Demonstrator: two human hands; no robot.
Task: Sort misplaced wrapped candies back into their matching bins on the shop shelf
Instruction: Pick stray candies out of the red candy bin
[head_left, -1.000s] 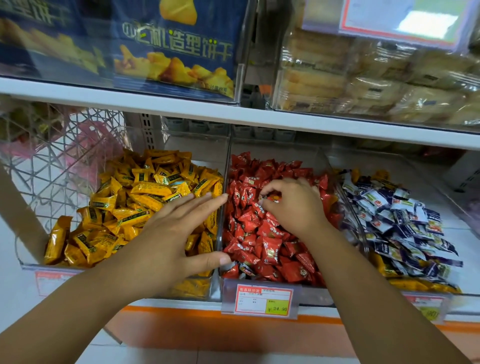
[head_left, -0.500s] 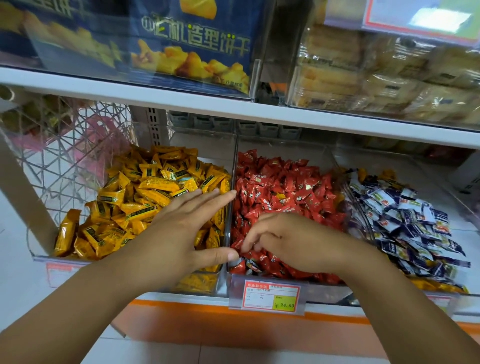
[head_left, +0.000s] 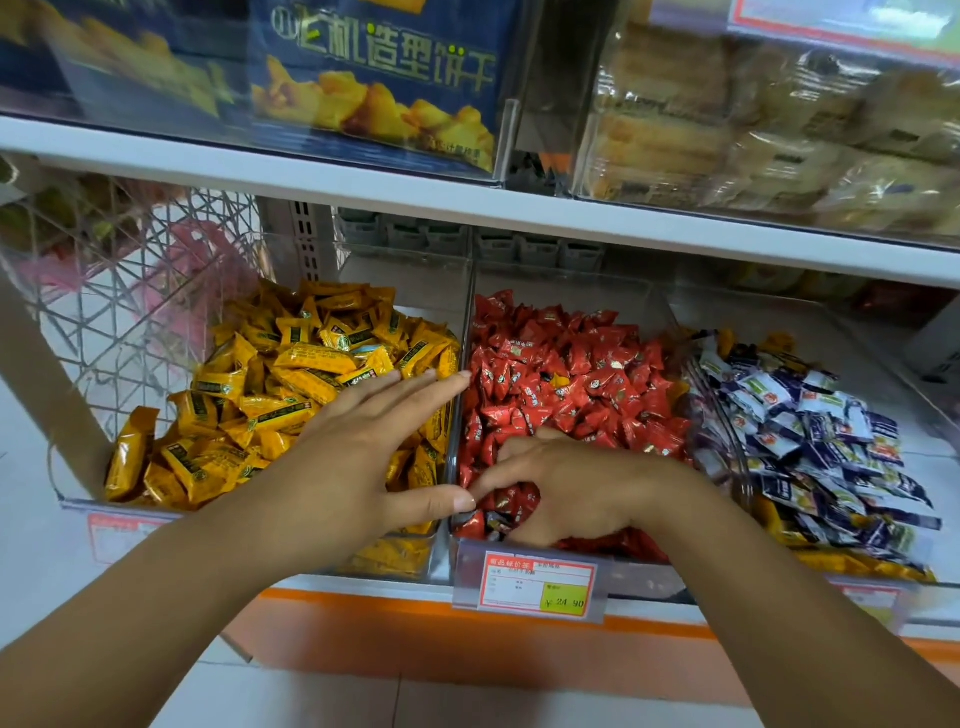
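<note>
Left hand flat, fingers straight, over the yellow candies; thumb tip at the clear divider. Right hand just beside it, fingers curled down into the red candies; cannot tell if it grips one. Beyond the right hand, one yellow wrapper among the red. Blue-and-white candies to its right.

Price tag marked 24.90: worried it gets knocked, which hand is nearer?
Right. The right hand is in the red candies just above the price tag; the left hand spreads over the yellow candies, farther left.
</note>
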